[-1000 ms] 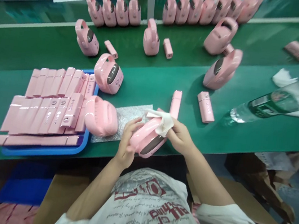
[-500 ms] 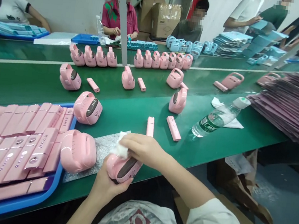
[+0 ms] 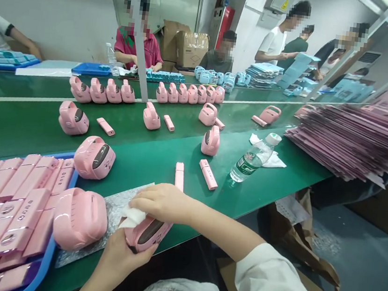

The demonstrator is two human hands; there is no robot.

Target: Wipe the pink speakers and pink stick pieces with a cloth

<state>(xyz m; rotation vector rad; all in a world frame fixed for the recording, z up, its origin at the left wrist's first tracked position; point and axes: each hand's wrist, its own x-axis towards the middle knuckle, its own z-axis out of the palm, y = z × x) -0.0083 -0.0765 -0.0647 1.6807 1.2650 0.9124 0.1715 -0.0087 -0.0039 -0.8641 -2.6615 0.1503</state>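
Note:
Just above the table's near edge, my left hand (image 3: 127, 255) grips a pink plastic device (image 3: 146, 234) with a carry handle and a dark oval window. My right hand (image 3: 164, 202) presses a white cloth or tissue (image 3: 133, 217) against the top of that device, its fingers closed over the cloth. Bubble wrap (image 3: 111, 211) lies beneath and to the left. On its left part rests another pink device (image 3: 80, 219), with one more pink device (image 3: 94, 158) behind it. Two slim pink bars, one plain (image 3: 179, 176) and one with printing (image 3: 208, 174), lie beyond my right hand.
A blue tray (image 3: 48, 260) full of pink bars stands at left. A water bottle (image 3: 254, 157) leans beside white tissue (image 3: 275, 161); stacked pink sheets (image 3: 350, 141) are at right. Rows of pink devices (image 3: 114, 91) line the belt, with several co-workers across.
The view has swung right and up, so the table's things appear shifted left. My right hand has moved the cloth slightly over the device's top, while my left hand keeps its hold.

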